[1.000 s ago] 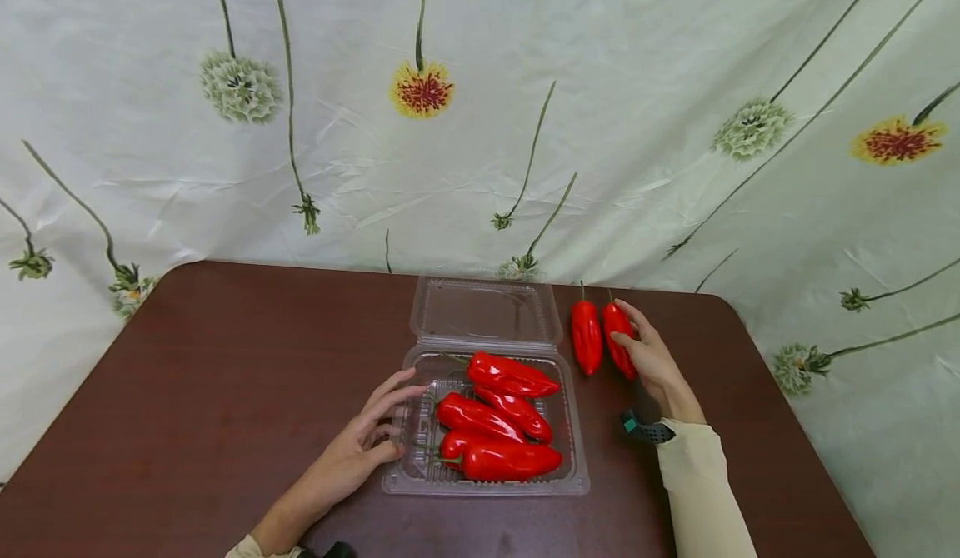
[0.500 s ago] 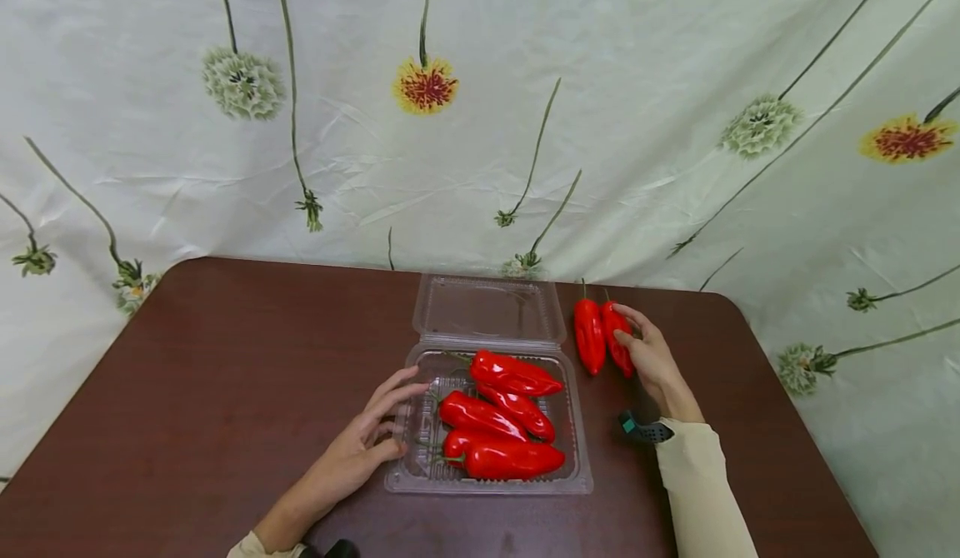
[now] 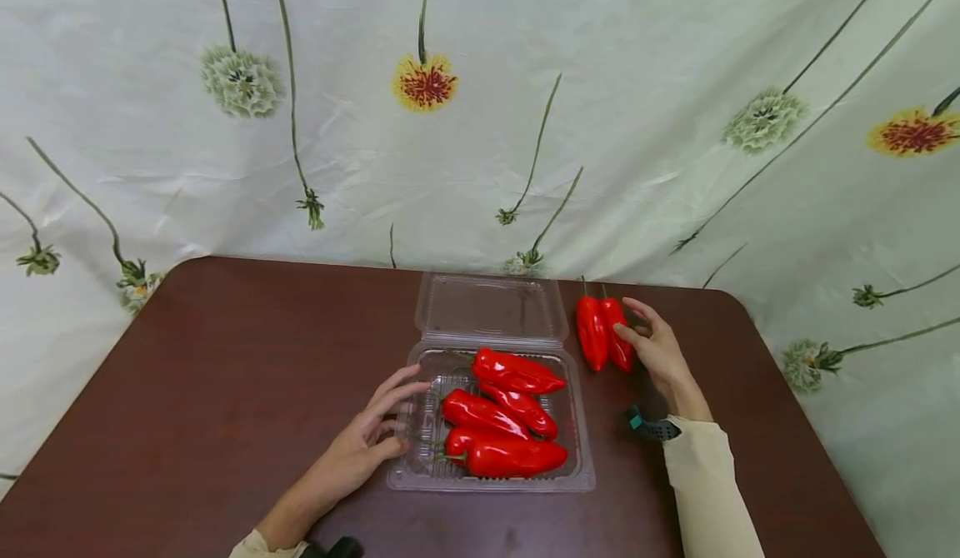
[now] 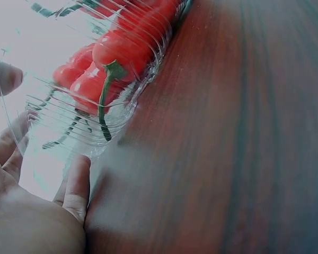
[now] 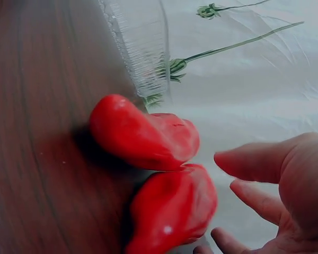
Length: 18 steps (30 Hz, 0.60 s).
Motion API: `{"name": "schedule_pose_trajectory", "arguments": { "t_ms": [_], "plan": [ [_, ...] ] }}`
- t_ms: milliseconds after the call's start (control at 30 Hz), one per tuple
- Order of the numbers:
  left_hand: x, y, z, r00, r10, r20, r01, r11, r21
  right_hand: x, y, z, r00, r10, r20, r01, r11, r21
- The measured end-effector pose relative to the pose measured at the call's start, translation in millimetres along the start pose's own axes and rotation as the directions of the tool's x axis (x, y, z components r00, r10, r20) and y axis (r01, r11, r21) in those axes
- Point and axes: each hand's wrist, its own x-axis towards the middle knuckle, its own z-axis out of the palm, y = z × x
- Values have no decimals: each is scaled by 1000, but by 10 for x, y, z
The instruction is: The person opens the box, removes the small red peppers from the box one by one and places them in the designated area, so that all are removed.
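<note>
A clear plastic clamshell box (image 3: 579, 408) stands with its lid folded back, holding several glossy red peppers (image 3: 483, 412) with green stems. My left hand (image 3: 352, 458) rests at the box's left side, fingers spread and thumb at the rim; the left wrist view shows its fingers (image 4: 77, 185) by the ribbed wall. Right of the box, two red peppers lie side by side: a left one (image 3: 591, 335) and a right one (image 3: 617, 350). My right hand (image 3: 663, 360) is beside the right pepper. In the right wrist view its thumb and fingers are apart from that pepper (image 5: 172, 211).
The clear lid (image 3: 489, 306) lies flat behind the box, near the far edge of the dark brown table (image 3: 247, 375). A pale flower-printed cloth (image 3: 465, 150) hangs behind the table and along its right side.
The right pepper has shifted left and now lies close against the other one. My right hand has drawn off it, slightly to the right. The left hand stays at the box.
</note>
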Motion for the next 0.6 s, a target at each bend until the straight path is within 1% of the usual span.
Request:
{"name": "schedule_pose_trajectory", "arguments": {
  "t_ms": [133, 267, 333, 400, 600],
  "plan": [
    [-24, -11, 12, 1000, -13, 1, 13, 1000, 5, -71, -45, -2, 999, -34, -7, 34, 999, -29],
    [7, -10, 8, 1000, -20, 10, 20, 1000, 6, -146, -188, 3, 993, -118, -30, 116, 990, -77],
    [19, -8, -1, 1000, -19, 14, 19, 1000, 0, -191, -283, 30, 986, -166, -26, 163, 982, -95],
    [22, -8, -11, 1000, -18, 13, 19, 1000, -6, -243, -374, 72, 979, -204, -9, 202, 974, -101],
    [9, -14, -9, 1000, -28, 13, 28, 1000, -13, -419, -587, 194, 965, -251, 78, 259, 960, -108]
  ]
}}
